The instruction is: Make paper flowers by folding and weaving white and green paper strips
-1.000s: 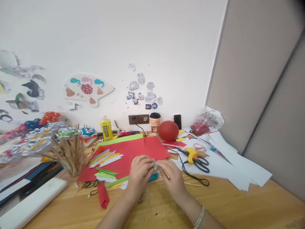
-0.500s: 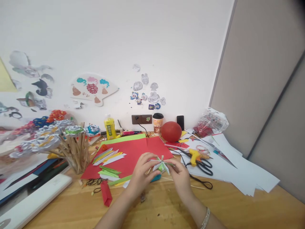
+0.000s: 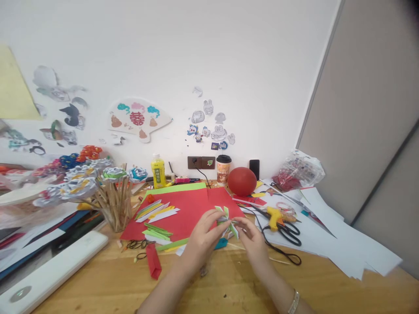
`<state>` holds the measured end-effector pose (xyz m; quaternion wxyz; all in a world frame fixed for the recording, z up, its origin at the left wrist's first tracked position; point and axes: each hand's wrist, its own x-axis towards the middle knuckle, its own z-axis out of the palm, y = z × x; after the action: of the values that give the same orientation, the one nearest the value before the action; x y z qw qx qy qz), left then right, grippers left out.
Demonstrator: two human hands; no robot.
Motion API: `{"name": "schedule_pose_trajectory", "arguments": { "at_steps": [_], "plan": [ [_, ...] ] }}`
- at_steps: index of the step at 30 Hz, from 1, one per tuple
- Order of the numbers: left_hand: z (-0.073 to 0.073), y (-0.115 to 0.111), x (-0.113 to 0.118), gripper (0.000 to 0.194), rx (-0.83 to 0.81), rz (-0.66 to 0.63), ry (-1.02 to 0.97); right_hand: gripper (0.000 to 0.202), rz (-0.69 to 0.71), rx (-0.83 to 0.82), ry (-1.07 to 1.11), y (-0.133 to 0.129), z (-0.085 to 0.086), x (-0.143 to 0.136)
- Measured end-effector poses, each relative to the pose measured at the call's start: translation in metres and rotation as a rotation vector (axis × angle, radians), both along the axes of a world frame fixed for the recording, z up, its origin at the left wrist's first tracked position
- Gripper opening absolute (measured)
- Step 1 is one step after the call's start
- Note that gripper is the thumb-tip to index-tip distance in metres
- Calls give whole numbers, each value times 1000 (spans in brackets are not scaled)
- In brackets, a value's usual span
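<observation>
Between my two hands is a small green and white folded-paper flower (image 3: pixel 233 228), its strips fanning out from the middle. The fingers of my left hand (image 3: pixel 207 233) pinch its left side. My right hand (image 3: pixel 252 239) grips the right side with thumb and fingertips, hiding part of it. Beneath and behind lies a red paper sheet (image 3: pixel 193 205). Green folded strips (image 3: pixel 157 231) and yellow and white strips (image 3: pixel 160 212) rest on that sheet to the left. A teal piece (image 3: pixel 221 243) lies just below the flower, partly covered by my left hand.
A yellow glue gun (image 3: pixel 274 218) and black-handled scissors (image 3: pixel 291 233) lie to the right on white paper (image 3: pixel 356 244). Behind stand a red balloon (image 3: pixel 242 181), a lidded cup (image 3: pixel 224 170) and a yellow bottle (image 3: pixel 158 172). Sticks with paper flowers (image 3: pixel 114 205) stand at left.
The flower has been turned in my fingers, so its strips now point differently. Both hands still hold it. The whole view has shifted slightly, moving things right in the picture.
</observation>
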<state>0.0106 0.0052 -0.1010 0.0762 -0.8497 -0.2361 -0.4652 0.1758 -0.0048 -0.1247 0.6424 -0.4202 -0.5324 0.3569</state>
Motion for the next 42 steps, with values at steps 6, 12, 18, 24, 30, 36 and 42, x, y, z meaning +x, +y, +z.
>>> {"name": "schedule_pose_trajectory", "arguments": {
  "at_steps": [6,12,18,24,30,36,42],
  "plan": [
    [2,0,-1,43,-26,95,30,14,-88,12,34,5,-3,2],
    [1,20,-14,29,41,419,-103,17,-199,-9,9,5,-3,9],
    [3,15,-10,18,-31,354,-14,14,-246,53,-36,6,-5,8],
    [8,8,-7,14,-41,284,8,11,-265,147,-108,7,-10,9],
    [4,10,-7,19,4,267,56,8,-252,278,-186,3,-7,7],
    [3,10,-5,24,78,282,116,12,-255,358,-234,-3,2,5],
    [-1,9,-4,19,88,305,148,12,-259,332,-266,-5,3,6]
  ]
}}
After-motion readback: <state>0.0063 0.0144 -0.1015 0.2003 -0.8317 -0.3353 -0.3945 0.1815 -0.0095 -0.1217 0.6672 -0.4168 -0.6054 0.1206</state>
